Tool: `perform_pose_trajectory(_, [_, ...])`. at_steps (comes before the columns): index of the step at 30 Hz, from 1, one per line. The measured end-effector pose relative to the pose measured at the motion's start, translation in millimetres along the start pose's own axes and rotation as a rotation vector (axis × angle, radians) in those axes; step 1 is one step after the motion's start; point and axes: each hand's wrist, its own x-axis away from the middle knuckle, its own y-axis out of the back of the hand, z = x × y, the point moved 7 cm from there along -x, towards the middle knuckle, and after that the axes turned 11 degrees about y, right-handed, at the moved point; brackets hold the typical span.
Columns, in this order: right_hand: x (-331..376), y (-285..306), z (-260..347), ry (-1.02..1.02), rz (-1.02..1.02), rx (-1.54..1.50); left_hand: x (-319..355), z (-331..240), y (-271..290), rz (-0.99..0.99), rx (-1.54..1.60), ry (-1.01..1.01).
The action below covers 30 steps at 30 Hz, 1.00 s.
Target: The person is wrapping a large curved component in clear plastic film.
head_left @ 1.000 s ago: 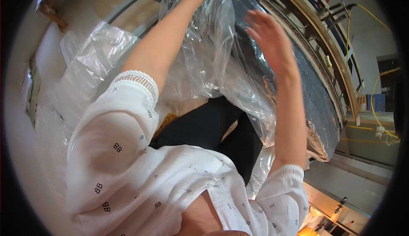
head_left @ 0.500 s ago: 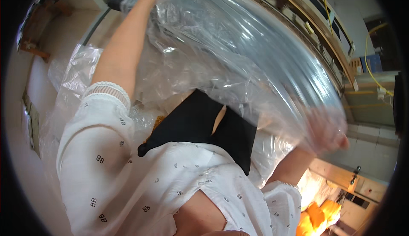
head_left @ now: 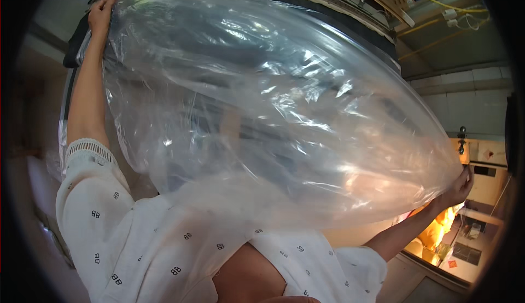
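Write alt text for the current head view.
A clear plastic sheet spread wide between a person's left hand and right hand. The person's white patterned shirt shows below; a yellow cable runs at upper right.

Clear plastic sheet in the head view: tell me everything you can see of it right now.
The clear plastic sheet looks thin, flexible and glossy, with creases and bright glare. It is spread wide between the left hand and the right hand, each gripping an end. Its upper edge bows outward; its lower part hangs hazily in front of the white shirt. Darker shapes show through it.
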Motion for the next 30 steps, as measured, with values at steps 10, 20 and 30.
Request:
perform_pose_trajectory(10, [58, -188, 117, 0.982, 0.278, 0.308, -3, 29, 32, -0.156, -0.079, 0.034])
perform_pose_trajectory(20, [85, -272, 62, 0.381, 0.721, 0.109, -11, 112, 91, -0.037, -0.107, 0.062])
perform_pose_trajectory(30, [5, -420, 84, 0.730, 0.622, -0.114, -6, 94, 87, -0.039, -0.104, 0.191])
